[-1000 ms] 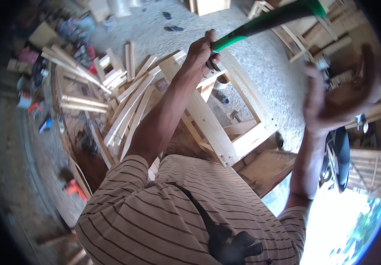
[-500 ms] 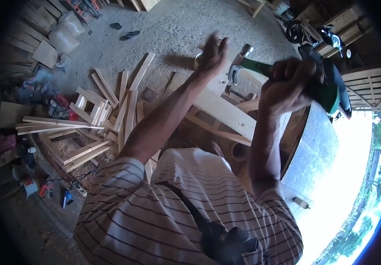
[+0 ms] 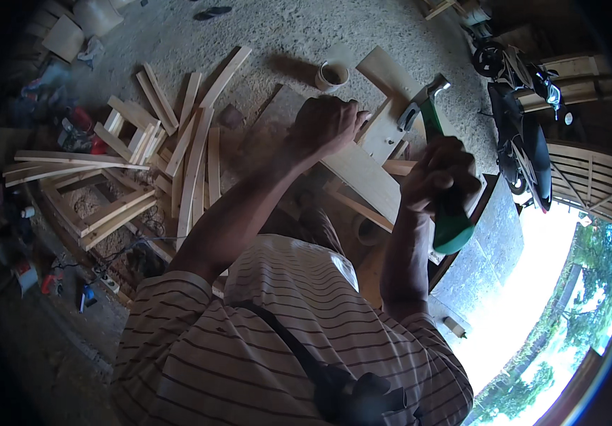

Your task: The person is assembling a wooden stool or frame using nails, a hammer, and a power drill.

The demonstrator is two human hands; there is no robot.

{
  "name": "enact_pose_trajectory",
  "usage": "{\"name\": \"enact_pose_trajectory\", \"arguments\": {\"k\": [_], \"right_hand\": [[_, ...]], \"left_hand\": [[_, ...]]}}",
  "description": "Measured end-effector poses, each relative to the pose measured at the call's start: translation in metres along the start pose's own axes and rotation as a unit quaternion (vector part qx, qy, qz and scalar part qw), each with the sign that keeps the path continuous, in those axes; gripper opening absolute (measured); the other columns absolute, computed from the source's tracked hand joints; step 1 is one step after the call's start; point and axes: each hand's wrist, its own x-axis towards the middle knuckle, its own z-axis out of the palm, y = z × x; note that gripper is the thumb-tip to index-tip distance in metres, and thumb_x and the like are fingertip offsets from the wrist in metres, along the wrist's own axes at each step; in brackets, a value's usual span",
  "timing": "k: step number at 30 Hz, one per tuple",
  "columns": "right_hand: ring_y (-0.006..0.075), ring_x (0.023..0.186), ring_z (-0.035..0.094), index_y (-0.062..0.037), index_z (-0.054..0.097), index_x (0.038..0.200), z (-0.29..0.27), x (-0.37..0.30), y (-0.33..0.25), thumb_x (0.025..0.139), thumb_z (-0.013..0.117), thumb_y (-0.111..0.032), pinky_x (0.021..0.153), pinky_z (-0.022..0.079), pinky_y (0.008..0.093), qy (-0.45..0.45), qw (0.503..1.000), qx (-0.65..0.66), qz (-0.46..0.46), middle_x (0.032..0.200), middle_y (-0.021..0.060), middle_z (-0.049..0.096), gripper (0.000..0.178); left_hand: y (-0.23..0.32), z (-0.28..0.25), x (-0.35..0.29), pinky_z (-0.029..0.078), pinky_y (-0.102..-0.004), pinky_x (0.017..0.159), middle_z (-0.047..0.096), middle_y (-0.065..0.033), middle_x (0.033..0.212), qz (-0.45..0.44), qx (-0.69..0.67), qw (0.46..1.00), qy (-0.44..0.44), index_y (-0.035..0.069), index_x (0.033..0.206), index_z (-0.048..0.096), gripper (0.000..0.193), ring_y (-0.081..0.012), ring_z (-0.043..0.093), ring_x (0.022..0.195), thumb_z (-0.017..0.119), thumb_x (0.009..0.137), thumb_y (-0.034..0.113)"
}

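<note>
Under my left hand (image 3: 326,126) — a pale plank (image 3: 363,174), fingers closed, pinching something too small to tell.
Right hand (image 3: 439,177) clamps the green-handled hammer (image 3: 434,135) just beside — nailing looks under way, unfinished.

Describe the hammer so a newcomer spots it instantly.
Start at the pale plank lying across the middle of the workshop floor. Just right of it, the right hand grips the hammer. It is the only green-handled tool there, metal head up, among bare wood slats.
</note>
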Motion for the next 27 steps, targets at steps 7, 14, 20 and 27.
{"name": "enact_pose_trajectory", "arguments": {"k": [7,14,20,27], "right_hand": [[0.0167,0.06,0.042,-0.0117,0.045,0.087,-0.003,-0.019,-0.018,0.104,0.054,-0.027,0.054,0.038,0.0321,-0.077,0.997,-0.014,-0.019,0.071,0.004,0.042,0.025],[0.016,0.05,0.038,-0.0077,0.043,0.082,0.003,-0.014,-0.028,0.104,0.051,-0.028,0.049,0.036,0.0318,-0.091,0.993,-0.05,-0.053,0.061,0.0045,0.039,0.032],[0.016,0.052,0.037,-0.0064,0.042,0.082,-0.006,-0.024,-0.029,0.104,0.05,-0.027,0.049,0.035,0.0315,-0.067,0.995,-0.056,-0.039,0.063,0.0055,0.041,0.032],[0.0187,0.058,0.041,-0.005,0.043,0.083,0.006,0.01,-0.034,0.104,0.049,-0.02,0.054,0.04,0.0338,-0.058,0.998,-0.027,0.025,0.066,0.0075,0.044,0.027]], "left_hand": [[0.001,-0.002,0.0,0.054,-0.043,0.053,0.066,-0.0138,0.062,0.01,-0.01,1.0,-0.022,0.007,0.087,0.066,0.036,-0.0305,0.068,0.057,0.056,0.101,0.039],[-0.002,-0.001,0.001,0.054,-0.0427,0.054,0.067,-0.0133,0.064,0.01,-0.01,1.0,-0.016,0.006,0.093,0.064,0.032,-0.0293,0.069,0.058,0.058,0.101,0.037],[-0.001,-0.004,-0.001,0.054,-0.0425,0.054,0.067,-0.013,0.063,0.016,-0.009,1.0,0.001,0.007,0.095,0.064,0.033,-0.0288,0.068,0.056,0.055,0.102,0.038],[0.002,-0.003,-0.005,0.054,-0.0402,0.053,0.067,-0.0124,0.062,-0.011,0.022,1.0,-0.012,0.007,0.101,0.064,0.031,-0.0275,0.069,0.056,0.055,0.102,0.037]]}}
